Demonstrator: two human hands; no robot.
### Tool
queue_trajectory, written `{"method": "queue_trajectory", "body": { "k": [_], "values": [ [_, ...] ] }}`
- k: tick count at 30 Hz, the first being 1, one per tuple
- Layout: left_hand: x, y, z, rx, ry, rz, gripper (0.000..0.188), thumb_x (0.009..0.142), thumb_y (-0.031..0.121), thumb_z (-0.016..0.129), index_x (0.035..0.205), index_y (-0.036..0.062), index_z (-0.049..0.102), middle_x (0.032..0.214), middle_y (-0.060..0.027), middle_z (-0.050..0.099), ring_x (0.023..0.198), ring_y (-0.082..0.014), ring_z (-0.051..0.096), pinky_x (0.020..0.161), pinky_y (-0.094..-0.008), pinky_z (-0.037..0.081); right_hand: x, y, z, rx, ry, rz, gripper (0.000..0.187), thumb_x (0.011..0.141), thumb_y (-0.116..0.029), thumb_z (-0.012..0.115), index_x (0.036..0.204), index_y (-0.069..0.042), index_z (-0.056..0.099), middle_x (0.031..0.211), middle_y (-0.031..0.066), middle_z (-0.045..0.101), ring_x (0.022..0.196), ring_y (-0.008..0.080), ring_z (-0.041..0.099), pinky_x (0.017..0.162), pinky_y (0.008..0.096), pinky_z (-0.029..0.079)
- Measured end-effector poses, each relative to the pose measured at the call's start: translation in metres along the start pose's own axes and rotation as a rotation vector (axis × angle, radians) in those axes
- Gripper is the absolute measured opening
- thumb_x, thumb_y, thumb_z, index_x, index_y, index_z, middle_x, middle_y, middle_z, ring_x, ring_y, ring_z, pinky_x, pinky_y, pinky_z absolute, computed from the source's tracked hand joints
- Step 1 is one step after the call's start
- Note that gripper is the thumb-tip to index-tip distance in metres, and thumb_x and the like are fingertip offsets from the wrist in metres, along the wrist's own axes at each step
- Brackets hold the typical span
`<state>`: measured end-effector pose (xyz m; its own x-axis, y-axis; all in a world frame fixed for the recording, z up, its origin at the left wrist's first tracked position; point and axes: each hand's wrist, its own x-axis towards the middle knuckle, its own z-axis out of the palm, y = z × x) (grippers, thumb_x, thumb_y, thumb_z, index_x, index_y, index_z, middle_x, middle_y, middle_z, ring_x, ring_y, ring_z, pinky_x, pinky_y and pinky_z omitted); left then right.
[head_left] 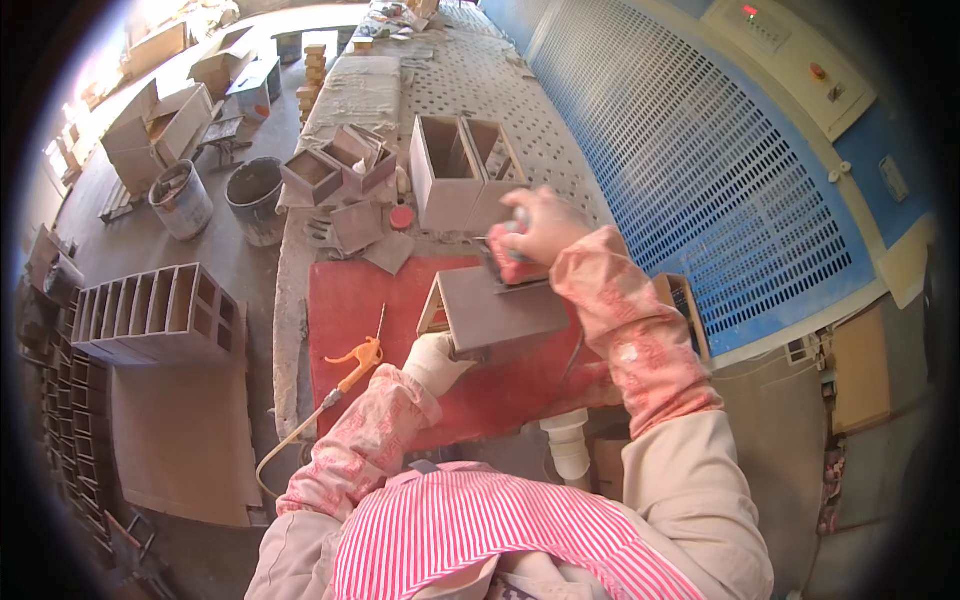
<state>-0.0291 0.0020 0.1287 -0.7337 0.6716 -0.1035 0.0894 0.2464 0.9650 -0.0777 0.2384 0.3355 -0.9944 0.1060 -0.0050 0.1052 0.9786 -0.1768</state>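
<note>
A grey-brown wooden box (508, 312) lies on a red mat (350, 290) on the bench in front of me, its open end toward the left. My left hand (437, 365), in a whitish glove, grips the box at its near left corner; its fingertips are partly hidden. My right hand (548, 230) is closed around a red hand-held power sander (508, 258), which rests on the far right part of the box's top face. On the mat left of the box lies an orange air blow gun (358, 362) with a hose.
Beyond the mat stand two open boxes (447, 195), smaller boxes (365, 165), loose flat panels (388, 252) and a red round lid (401, 218). A blue slatted panel (700, 170) borders the bench's right. Buckets (255, 200) and a compartmented rack (160, 312) stand left.
</note>
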Motion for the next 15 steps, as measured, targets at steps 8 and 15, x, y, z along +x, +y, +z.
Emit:
{"method": "queue_trajectory", "body": {
  "k": [8, 15],
  "values": [
    [0.018, -0.031, 0.017, -1.054, -0.026, -0.014, 0.048, 0.1, 0.019, 0.075, 0.147, 0.0122, 0.064, 0.133, -0.0113, 0.074, 0.116, -0.0191, 0.073, 0.097, -0.0377, 0.061, -0.111, -0.065, 0.023, 0.189, 0.034, -0.478, 0.039, 0.095, -0.033, 0.076, 0.133, -0.027, 0.074, 0.128, 0.0202, 0.064, 0.111, 0.047, 0.068, 0.098, 0.0558, 0.058],
    [-0.001, -0.012, 0.008, -0.102, 0.028, 0.01, 0.026, 0.094, 0.003, 0.08, 0.119, 0.0069, 0.083, 0.099, -0.0057, 0.084, 0.091, -0.013, 0.077, 0.084, -0.0322, 0.06, -0.119, 0.049, -0.032, 0.055, -0.192, -0.12, 0.059, 0.084, -0.028, 0.081, 0.141, -0.027, 0.069, 0.134, 0.0187, 0.058, 0.12, 0.044, 0.066, 0.103, 0.0527, 0.057]
  ]
}}
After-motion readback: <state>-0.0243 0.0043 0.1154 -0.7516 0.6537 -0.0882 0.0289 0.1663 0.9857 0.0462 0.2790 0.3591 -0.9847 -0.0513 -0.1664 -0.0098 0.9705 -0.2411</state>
